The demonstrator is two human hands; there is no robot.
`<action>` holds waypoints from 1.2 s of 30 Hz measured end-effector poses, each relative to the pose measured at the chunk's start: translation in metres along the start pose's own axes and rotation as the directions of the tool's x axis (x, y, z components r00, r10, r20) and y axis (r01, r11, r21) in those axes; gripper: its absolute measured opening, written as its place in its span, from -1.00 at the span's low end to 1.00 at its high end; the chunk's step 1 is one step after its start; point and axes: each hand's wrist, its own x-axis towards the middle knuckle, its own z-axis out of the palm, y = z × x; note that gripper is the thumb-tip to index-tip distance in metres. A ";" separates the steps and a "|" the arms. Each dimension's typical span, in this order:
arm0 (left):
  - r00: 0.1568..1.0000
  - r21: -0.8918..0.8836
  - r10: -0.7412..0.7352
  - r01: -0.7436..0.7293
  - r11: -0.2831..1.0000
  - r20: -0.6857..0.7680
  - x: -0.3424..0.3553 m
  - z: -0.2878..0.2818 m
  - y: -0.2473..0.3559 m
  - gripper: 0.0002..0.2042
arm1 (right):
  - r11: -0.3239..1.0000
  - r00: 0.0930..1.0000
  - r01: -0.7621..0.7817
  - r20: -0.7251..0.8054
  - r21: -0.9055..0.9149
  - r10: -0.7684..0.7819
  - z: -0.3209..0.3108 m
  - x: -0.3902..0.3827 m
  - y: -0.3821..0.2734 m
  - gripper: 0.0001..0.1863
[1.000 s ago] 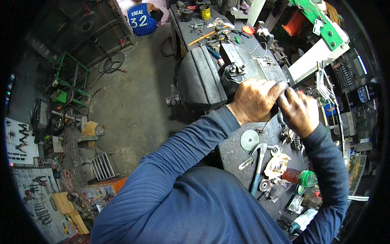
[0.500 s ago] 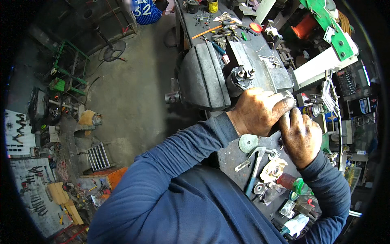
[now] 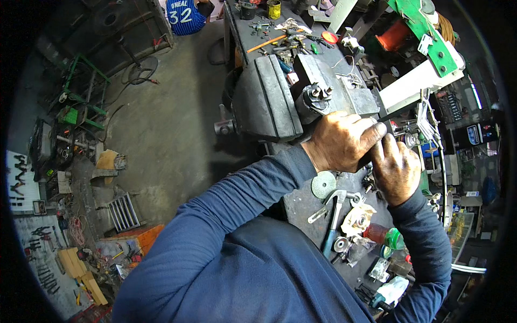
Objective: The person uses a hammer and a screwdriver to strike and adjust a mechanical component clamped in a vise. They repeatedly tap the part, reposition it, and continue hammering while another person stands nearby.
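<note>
My left hand (image 3: 340, 142) is closed beside the dark bench vise (image 3: 265, 99), its thumb stretched toward my right hand (image 3: 397, 169). The right hand's fingers are curled and meet the left thumb. Whatever the two hands grip between them is hidden beneath the fingers. Just beyond my left knuckles stands a dark round metal part (image 3: 314, 102) with short prongs on top, close against the vise. On the bench below the hands lie a pale green grinding disc (image 3: 323, 185) and a hammer-like tool (image 3: 335, 220) with a blue handle.
The workbench (image 3: 301, 207) also carries a red bottle with a green cap (image 3: 386, 236), plastic bags and loose metal parts. Tools and an orange stick (image 3: 266, 43) lie beyond the vise. A green and white metal arm (image 3: 425, 75) rises at right. Another person (image 3: 186, 16) is at far left.
The whole view has shifted slightly. My right hand has moved a little away from me and its wrist has turned slightly. Both hands stay together beside the vise.
</note>
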 end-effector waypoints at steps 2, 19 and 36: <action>1.000 -0.022 0.004 -0.004 1.000 0.000 -0.001 -0.002 0.000 -0.54 | 0.998 0.998 -0.054 0.037 -0.021 0.055 -0.002 0.000 -0.011 -0.64; 0.999 -0.059 0.001 -0.003 0.998 -0.039 -0.001 -0.009 0.000 -0.58 | 0.997 0.999 -0.014 0.035 -0.071 0.016 -0.010 0.005 -0.018 -0.78; 0.992 0.083 -0.004 -0.006 0.997 0.126 -0.004 -0.002 -0.005 -0.48 | 0.994 0.995 -0.093 0.031 0.049 0.091 0.021 0.000 -0.011 -0.64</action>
